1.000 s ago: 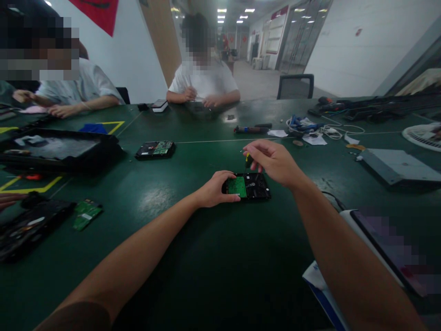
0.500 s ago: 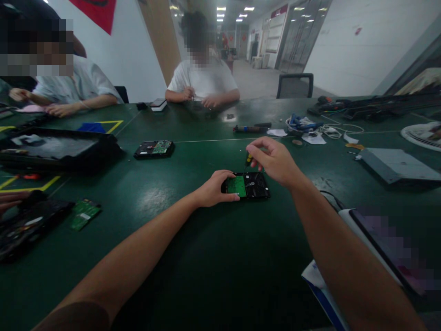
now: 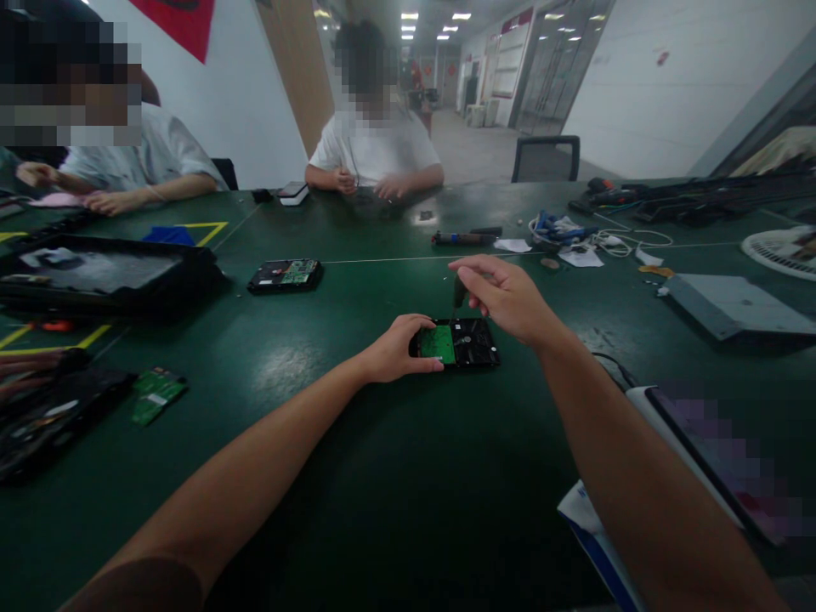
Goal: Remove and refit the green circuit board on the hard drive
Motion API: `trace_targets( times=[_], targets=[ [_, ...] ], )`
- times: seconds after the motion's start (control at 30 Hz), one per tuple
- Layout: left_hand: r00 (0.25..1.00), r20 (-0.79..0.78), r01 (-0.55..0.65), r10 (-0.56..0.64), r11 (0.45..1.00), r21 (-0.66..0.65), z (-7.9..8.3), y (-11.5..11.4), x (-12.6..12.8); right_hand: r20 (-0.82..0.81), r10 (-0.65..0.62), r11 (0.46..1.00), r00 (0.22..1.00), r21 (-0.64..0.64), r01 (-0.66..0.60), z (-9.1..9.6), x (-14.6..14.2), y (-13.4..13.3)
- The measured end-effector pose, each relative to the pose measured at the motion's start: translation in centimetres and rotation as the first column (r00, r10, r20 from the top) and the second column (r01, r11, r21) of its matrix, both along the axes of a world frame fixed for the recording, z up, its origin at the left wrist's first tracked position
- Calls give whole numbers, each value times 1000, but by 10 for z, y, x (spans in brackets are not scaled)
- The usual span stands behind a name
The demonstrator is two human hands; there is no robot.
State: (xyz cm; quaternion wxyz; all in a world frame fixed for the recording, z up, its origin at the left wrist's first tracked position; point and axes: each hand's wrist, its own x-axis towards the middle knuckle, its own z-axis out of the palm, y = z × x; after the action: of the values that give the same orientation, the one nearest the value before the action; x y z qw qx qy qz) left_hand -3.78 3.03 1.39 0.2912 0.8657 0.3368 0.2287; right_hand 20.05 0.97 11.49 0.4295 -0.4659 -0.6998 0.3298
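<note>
A black hard drive (image 3: 470,344) with a green circuit board facing up lies on the dark green table (image 3: 395,476). My left hand (image 3: 396,348) grips its left end, fingers curled round the edge. My right hand (image 3: 507,297) hovers just above the drive's far side, fingers pinched on a small dark screwdriver (image 3: 458,293) that points down at the drive.
A second hard drive (image 3: 286,275) lies further left, a loose green board (image 3: 158,394) and black parts at the near left, a black tray (image 3: 95,276) beyond. Two people sit across the table. Cables (image 3: 574,234), a grey plate (image 3: 733,306) and a tablet (image 3: 720,463) lie right.
My right hand has turned the screwdriver between its fingers and shifted slightly left over the drive. The left hand has stayed on the drive.
</note>
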Motion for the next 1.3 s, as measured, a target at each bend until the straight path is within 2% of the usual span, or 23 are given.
trace_targets(
  times=[0.17, 0.33, 0.53, 0.77, 0.9, 1.0, 1.3],
  targets=[
    [1000, -12, 4, -4, 1000, -5, 0, 0, 0, -3, -39, 999, 999, 30, 39, 2, -1, -3],
    [1000, -3, 7, -7, 1000, 6, -2, 1, 0, -11, 33, 999, 999, 2, -33, 0, 0, 0],
    [1000, -9, 15, -15, 1000, 17, -5, 3, 0, -67, 44, 998, 997, -37, -47, -4, 2, 5],
    [1000, -4, 11, -11, 1000, 8, -3, 2, 0, -8, -6, 1000, 1000, 21, 6, 1, -1, -1],
    [1000, -2, 13, -13, 1000, 7, -3, 2, -1, -52, -20, 1000, 998, -21, 19, 1, -2, -2],
    [1000, 7, 13, -13, 1000, 7, -2, 1, -1, -99, 24, 999, 995, -33, -28, 0, -2, 0],
    [1000, 6, 10, -10, 1000, 15, -3, 2, 0, -97, 26, 998, 995, -57, -31, -3, 0, 3]
  ],
)
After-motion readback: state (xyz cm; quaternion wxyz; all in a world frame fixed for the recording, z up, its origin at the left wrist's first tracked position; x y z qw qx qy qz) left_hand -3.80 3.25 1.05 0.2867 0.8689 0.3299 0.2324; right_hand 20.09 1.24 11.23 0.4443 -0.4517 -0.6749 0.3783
